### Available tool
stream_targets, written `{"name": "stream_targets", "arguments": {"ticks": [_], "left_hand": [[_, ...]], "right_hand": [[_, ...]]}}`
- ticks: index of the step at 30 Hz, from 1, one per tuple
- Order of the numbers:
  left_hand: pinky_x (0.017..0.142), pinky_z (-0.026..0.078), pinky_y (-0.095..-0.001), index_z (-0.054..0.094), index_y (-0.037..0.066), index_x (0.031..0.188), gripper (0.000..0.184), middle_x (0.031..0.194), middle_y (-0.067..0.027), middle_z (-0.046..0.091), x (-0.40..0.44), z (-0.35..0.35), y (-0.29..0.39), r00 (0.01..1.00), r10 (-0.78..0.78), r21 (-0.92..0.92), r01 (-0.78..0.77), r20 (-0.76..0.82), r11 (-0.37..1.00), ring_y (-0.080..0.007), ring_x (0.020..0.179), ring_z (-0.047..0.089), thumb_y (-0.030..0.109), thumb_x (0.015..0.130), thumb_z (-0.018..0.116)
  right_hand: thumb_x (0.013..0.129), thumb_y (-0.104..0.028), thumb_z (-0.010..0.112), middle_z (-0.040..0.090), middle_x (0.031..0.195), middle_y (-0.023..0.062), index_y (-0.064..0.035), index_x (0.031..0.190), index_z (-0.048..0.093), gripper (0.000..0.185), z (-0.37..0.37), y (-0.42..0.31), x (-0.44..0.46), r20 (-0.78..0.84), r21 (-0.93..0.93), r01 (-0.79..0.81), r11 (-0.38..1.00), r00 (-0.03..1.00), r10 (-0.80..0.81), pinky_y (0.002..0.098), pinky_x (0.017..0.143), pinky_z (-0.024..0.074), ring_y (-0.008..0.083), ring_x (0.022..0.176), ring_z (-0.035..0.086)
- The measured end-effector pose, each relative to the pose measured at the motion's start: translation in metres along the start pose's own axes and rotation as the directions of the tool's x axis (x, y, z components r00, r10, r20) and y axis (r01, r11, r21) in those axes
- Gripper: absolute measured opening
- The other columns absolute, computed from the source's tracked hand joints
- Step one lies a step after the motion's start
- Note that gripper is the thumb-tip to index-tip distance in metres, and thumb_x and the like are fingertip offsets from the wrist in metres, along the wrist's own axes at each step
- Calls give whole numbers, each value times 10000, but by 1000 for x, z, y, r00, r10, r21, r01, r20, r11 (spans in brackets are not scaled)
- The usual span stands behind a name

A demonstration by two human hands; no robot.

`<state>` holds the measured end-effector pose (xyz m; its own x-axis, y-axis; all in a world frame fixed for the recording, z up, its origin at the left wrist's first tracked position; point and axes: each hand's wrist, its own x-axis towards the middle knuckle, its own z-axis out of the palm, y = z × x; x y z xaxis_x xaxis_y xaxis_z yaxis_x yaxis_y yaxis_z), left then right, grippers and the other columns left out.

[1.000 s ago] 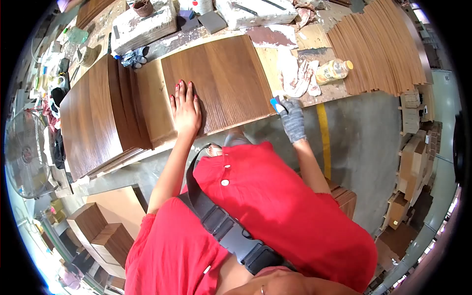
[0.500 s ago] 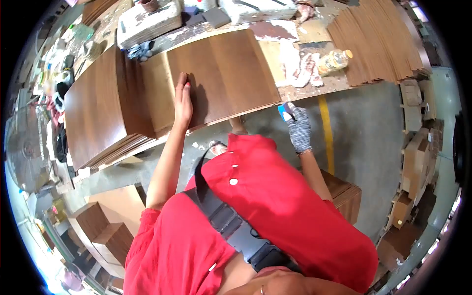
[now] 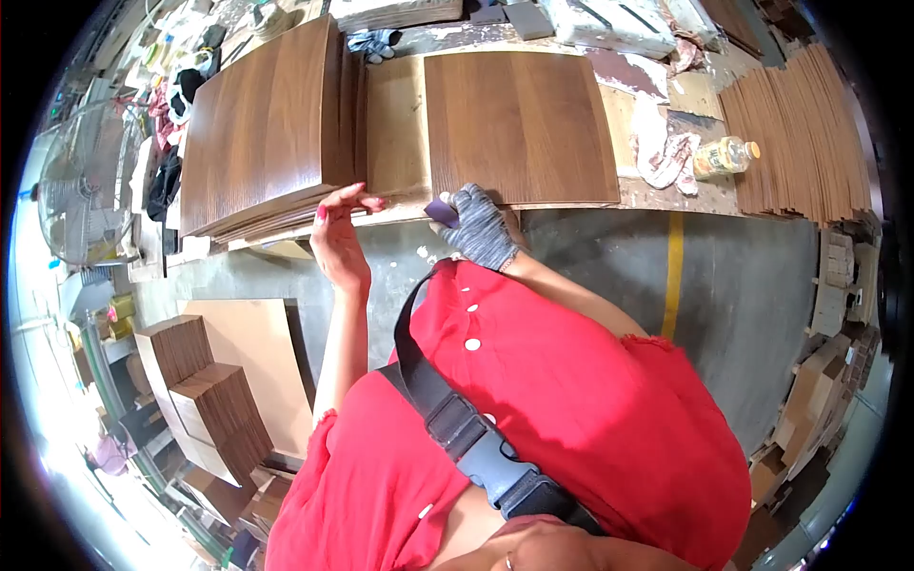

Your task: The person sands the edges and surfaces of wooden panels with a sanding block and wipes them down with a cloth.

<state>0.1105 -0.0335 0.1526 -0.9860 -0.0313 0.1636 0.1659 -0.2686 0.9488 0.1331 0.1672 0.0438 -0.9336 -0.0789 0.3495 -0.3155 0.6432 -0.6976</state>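
Note:
A brown wood-grain panel (image 3: 519,124) lies flat on the workbench, its near edge at the front of the bench. My right hand (image 3: 481,231), in a grey knitted glove, grips a small dark purple sanding pad (image 3: 441,213) at the panel's near left corner. My left hand (image 3: 341,243) is bare and raised, its fingers apart and holding nothing. It hovers in front of the bench edge, close to the near right corner of a stack of similar panels (image 3: 262,124). The gloved fingers partly hide the pad.
Right of the panel lie a crumpled white cloth (image 3: 662,152) and a plastic bottle (image 3: 725,158). A tall stack of thin boards (image 3: 804,138) stands at far right. A fan (image 3: 90,186) is at left; more stacked boards (image 3: 224,419) stand on the floor behind.
My left hand has come off the panel and drawn back past the bench edge. My right hand has moved left along the front edge with the pad. The view has shifted.

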Motion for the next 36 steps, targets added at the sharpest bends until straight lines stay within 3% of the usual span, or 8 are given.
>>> {"name": "stream_targets", "arguments": {"ticks": [7, 11, 19, 25, 26, 29, 31, 36], "left_hand": [[893, 447, -389, 634, -40, 1114, 548, 880, -188, 660, -21, -22, 4, 996, 23, -35, -26, -90, 999, -275, 855, 613, 389, 1024, 305], [860, 471, -391, 642, -50, 1066, 554, 924, -192, 665, -22, -21, 0, 995, 9, -58, -15, -97, 998, -273, 852, 630, 396, 1014, 318], [863, 456, -385, 643, -45, 1051, 547, 866, -184, 654, -8, 4, -7, 1000, -23, -48, 22, -10, 999, -278, 824, 615, 391, 1017, 314], [857, 451, -388, 641, -49, 1016, 550, 868, -163, 636, -3, 15, -9, 999, -49, -64, 51, 21, 997, -270, 817, 615, 396, 1015, 317], [861, 447, -391, 642, -46, 991, 542, 879, -149, 627, -3, 18, -10, 997, -65, -61, 67, 38, 996, -264, 809, 617, 390, 1012, 320], [843, 448, -390, 638, -44, 973, 543, 871, -152, 623, -4, 30, -16, 992, -103, -49, 107, 65, 993, -264, 807, 613, 392, 1013, 316], [841, 451, -390, 630, -48, 967, 542, 867, -158, 621, -4, 39, -20, 989, -121, -46, 125, 81, 991, -266, 803, 612, 389, 1014, 312], [848, 455, -393, 618, -58, 972, 547, 882, -162, 624, 1, 51, -24, 985, -121, -53, 128, 126, 990, -264, 815, 604, 396, 1011, 314]], "right_hand": [[717, -266, 811, 587, 973, 195, 1, 1008, 644, 428, -19, 0, -13, -1, -142, 52, 988, 999, -53, 450, 819, 495, 375, 918, 590], [699, -271, 808, 574, 947, 178, -21, 999, 651, 421, -30, 18, -26, 9, -72, -132, 989, 991, 133, 455, 812, 490, 361, 916, 583], [759, -286, 746, 572, 946, 193, -84, 939, 637, 292, -52, -9, -13, 91, -151, -32, 988, 995, 46, 459, 861, 442, 359, 943, 551], [716, -171, 827, 574, 991, 155, -35, 1040, 629, 403, -116, 70, -70, -191, -296, -307, 905, 947, 258, 412, 812, 496, 321, 912, 583], [731, -206, 822, 567, 959, 151, -45, 1059, 624, 416, -122, 70, -74, -317, -157, -383, 910, 893, 320, 414, 817, 491, 321, 905, 578], [736, -225, 823, 566, 955, 155, -49, 1068, 619, 427, -112, 72, -69, -208, -355, -259, 899, 959, 194, 418, 812, 488, 329, 894, 573], [727, -238, 827, 565, 948, 154, -52, 1059, 620, 433, -93, 59, -62, -305, -132, -205, 970, 939, 157, 441, 781, 494, 343, 891, 575], [737, -231, 822, 566, 956, 162, -27, 1050, 616, 426, -108, 78, -70, -299, -249, -257, 934, 938, 178, 431, 797, 504, 331, 901, 582]]}}
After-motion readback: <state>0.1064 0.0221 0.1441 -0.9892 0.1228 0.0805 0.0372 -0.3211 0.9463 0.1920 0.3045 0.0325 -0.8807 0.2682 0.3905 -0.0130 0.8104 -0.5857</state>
